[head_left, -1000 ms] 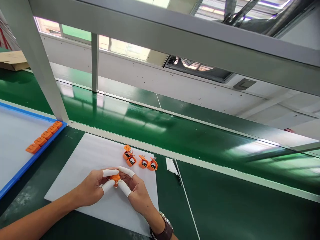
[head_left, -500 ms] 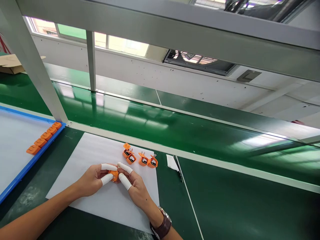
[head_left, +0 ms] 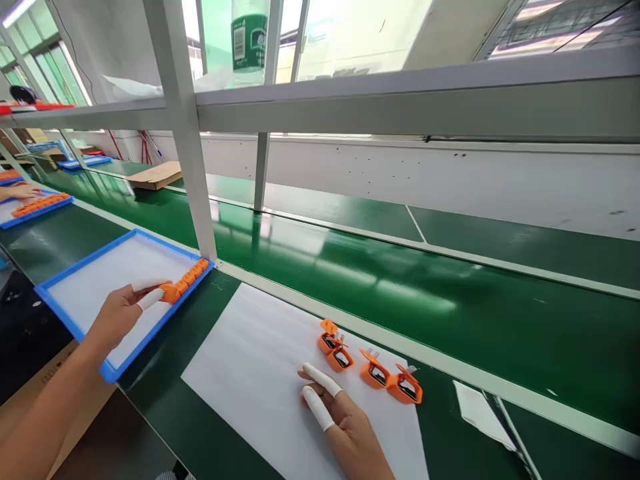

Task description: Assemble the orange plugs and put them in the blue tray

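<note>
My left hand (head_left: 124, 311) reaches into the blue-rimmed tray (head_left: 75, 326) at the left. Its capped thumb and forefinger pinch a closed orange part (head_left: 169, 292) at the near end of a row of closed orange parts (head_left: 191, 275) along the tray's right rim. My right hand (head_left: 338, 420) rests on the white foam sheet (head_left: 250, 380), fingers stretched out with white cots on two of them, holding nothing. Just beyond its fingertips lie several open orange plug housings (head_left: 370, 367) with metal prongs.
A grey frame post (head_left: 183, 133) stands at the tray's far corner. The green conveyor belt (head_left: 400, 280) runs behind. A second blue tray (head_left: 35, 208) with orange parts and another person's hand (head_left: 17, 192) lie far left. A white scrap (head_left: 480, 413) lies at right.
The view swung left. My left hand left the sheet and carried the orange part to the tray's row. My right hand let go and stayed on the sheet, open.
</note>
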Tool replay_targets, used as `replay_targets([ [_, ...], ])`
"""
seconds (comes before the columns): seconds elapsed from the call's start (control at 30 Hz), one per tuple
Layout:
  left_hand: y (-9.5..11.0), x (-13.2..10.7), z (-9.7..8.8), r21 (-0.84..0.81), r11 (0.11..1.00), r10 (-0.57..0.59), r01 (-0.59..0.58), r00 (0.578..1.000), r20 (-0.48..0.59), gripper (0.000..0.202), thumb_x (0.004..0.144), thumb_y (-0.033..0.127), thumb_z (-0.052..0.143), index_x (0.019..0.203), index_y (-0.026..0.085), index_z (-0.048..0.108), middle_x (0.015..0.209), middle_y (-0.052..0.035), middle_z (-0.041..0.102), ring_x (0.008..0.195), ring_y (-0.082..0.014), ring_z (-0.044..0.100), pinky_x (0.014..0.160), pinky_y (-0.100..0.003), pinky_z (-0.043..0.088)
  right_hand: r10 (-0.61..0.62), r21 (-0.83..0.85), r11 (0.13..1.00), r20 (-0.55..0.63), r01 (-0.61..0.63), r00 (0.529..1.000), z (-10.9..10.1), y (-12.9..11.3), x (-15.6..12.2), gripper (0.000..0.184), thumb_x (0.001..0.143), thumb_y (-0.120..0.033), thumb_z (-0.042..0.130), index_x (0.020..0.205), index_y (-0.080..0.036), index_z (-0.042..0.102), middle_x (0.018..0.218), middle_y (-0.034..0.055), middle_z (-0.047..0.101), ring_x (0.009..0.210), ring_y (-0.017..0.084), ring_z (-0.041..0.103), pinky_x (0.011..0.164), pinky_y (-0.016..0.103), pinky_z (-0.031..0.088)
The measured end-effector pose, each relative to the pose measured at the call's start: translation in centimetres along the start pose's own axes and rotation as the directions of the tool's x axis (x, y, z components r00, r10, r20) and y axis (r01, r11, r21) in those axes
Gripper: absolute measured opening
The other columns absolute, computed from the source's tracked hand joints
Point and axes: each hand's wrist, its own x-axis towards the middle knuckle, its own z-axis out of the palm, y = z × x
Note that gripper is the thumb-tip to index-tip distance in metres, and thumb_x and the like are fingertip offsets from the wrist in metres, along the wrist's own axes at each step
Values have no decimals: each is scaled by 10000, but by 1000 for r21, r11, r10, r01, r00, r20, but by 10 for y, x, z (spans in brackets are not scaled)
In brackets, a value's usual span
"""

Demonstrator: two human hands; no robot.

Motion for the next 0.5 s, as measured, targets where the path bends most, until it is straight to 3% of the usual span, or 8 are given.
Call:
replay_targets([
  [0.1, -38, 21, -25, 135, 975, -178, 177, 984, -6, 526, 714, 559, 755, 1118, 222, 757, 1264, -90, 713, 1289, -365, 547, 1103, -478, 416, 19, 4, 1000, -19, -19, 1000, 3, -2, 2, 482, 796, -517, 697, 1196, -248, 695, 1170, 112, 726, 1102, 304, 683, 972, 433, 579],
  [0.2, -62, 32, -24, 165, 970, -197, 181, 976, 89, 524, 709, 568, 744, 1104, 226, 769, 1282, -76, 704, 1252, -356, 579, 1058, -424, 457, 67, -13, 998, 5, -67, 998, 4, -11, 0, 492, 795, -514, 697, 1205, -243, 695, 1186, 115, 719, 1187, 311, 645, 1033, 428, 541],
  [0.37, -68, 37, -16, 162, 972, -188, 169, 976, 107, 560, 747, 562, 699, 1165, 191, 737, 1156, -80, 760, 1031, -323, 704, 986, -407, 497, 3, -87, 996, 2, -2, 1000, 3, -11, -1, 442, 810, -485, 688, 1177, -238, 710, 1214, 124, 705, 1110, 315, 684, 992, 439, 570],
  [0.43, -65, 35, -16, 161, 975, -172, 151, 977, 123, 544, 785, 530, 658, 1188, 171, 718, 1171, -93, 752, 1001, -303, 718, 977, -396, 505, -83, -145, 986, 17, 85, 996, 2, -7, -1, 377, 844, -445, 664, 1163, -249, 711, 1230, 118, 694, 1082, 303, 695, 955, 430, 593],
  [0.5, -58, 29, -16, 231, 967, -123, 107, 991, 56, 508, 815, 481, 616, 1205, 168, 704, 1167, -101, 750, 991, -293, 718, 936, -383, 526, -209, -213, 953, 57, 217, 976, 3, -5, -2, 306, 890, -380, 624, 1165, -266, 695, 1229, 103, 686, 1081, 276, 689, 925, 397, 605],
])
